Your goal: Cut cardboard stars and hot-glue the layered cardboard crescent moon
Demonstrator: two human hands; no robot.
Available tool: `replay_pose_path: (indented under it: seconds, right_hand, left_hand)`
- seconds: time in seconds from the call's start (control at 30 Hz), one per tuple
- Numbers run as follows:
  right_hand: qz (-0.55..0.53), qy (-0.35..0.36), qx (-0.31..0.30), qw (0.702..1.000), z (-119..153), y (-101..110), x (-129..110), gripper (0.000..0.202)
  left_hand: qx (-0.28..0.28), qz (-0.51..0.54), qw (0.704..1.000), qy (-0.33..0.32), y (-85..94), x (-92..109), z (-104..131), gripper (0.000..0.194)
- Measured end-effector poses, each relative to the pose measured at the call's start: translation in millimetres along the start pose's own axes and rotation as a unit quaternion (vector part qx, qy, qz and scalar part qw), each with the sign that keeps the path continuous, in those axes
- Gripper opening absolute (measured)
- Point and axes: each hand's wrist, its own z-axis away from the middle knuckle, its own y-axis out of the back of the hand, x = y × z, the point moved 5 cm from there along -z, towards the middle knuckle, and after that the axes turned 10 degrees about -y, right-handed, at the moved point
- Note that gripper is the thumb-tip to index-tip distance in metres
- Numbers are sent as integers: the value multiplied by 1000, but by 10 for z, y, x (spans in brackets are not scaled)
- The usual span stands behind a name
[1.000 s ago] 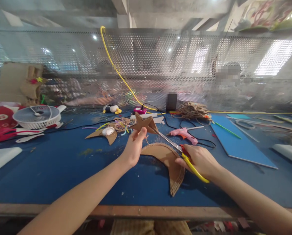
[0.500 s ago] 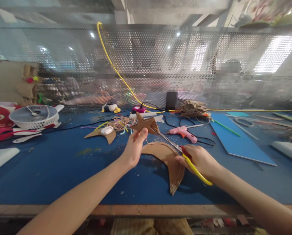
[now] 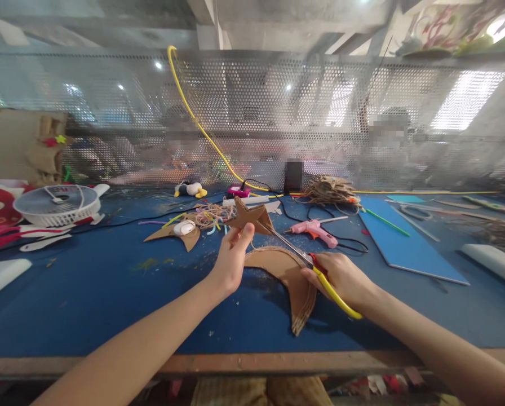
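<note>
1. A brown, star-shaped cardboard piece (image 3: pixel 247 215) is held above the blue-topped bench (image 3: pixel 142 316), clamped in the grip of the left hand (image 3: pixel 230 256).
2. Metal scissors with red and yellow handles (image 3: pixel 297 251) are held by the right hand (image 3: pixel 343 275), its grip wrapped around the handles; the blade tips are set at the star's right side.
3. Below, a brown, crescent-shaped cardboard piece (image 3: pixel 295 277) is laid on the bench.
</note>
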Motion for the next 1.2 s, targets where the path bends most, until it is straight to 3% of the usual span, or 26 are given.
replay_pose_path:
  seconds: [0.47,0.6,0.83,1.2]
  right_hand:
    - [76,-18,-20,997,-6,-10,18,45]
    - [71,0,-18,997,-4,19,-10,45]
    - [14,-8,-30,999,-3,43,-34,47]
    - [65,10,31,997,-26,-19,34,43]
  left_hand:
    - [0,-16,1000,10,53,-20,-16,40]
    - [-24,-2,1000,8,4,-24,17,38]
    - [-12,-10,999,27,22,-78,27,40]
    - [5,-21,999,25,-10,-59,58,42]
